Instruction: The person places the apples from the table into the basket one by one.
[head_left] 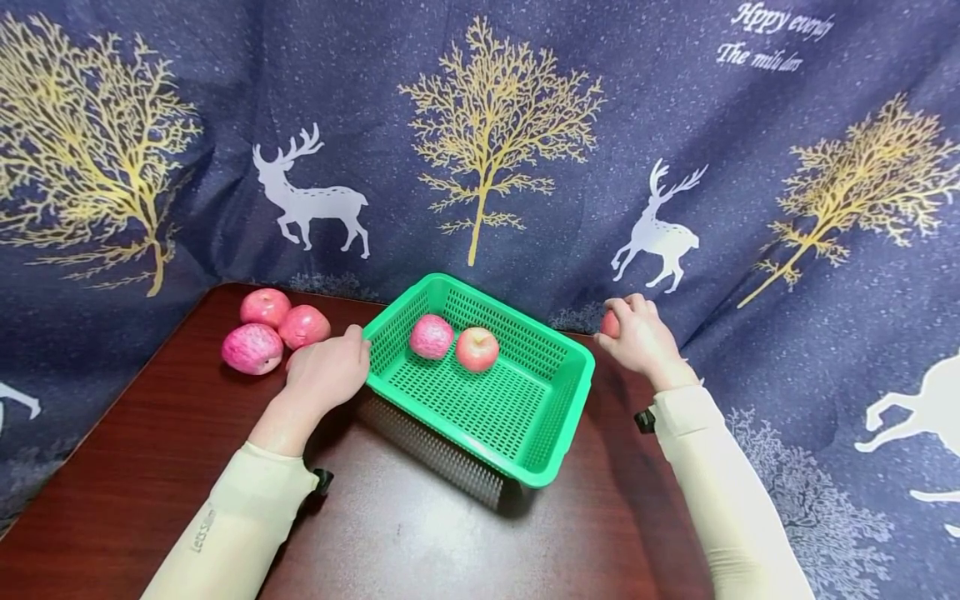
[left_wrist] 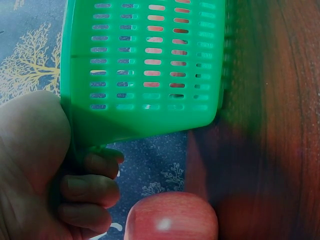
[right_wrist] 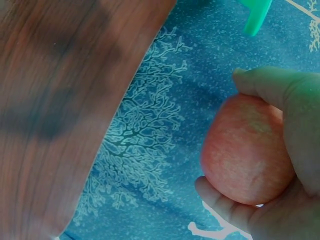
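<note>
A green perforated plastic basket (head_left: 450, 431) stands tilted on the table, its front side casting a shadow. My left hand (head_left: 330, 371) grips its left rim; curled fingers (left_wrist: 90, 190) show there in the left wrist view. Inside the basket, toward the back left, lie a pink apple (head_left: 431, 337) and a paler red-yellow apple (head_left: 477, 349). To the basket's right, my right hand (head_left: 643, 340) holds a reddish apple (right_wrist: 245, 150) between thumb and fingers, above the table's back edge. The hand partly covers this apple in the head view.
Several apples (head_left: 252, 348) are grouped at the table's back left, one partly hidden behind the left hand. The brown wooden table (head_left: 420, 542) ends at a dark blue cloth (head_left: 390, 100) printed with trees and deer.
</note>
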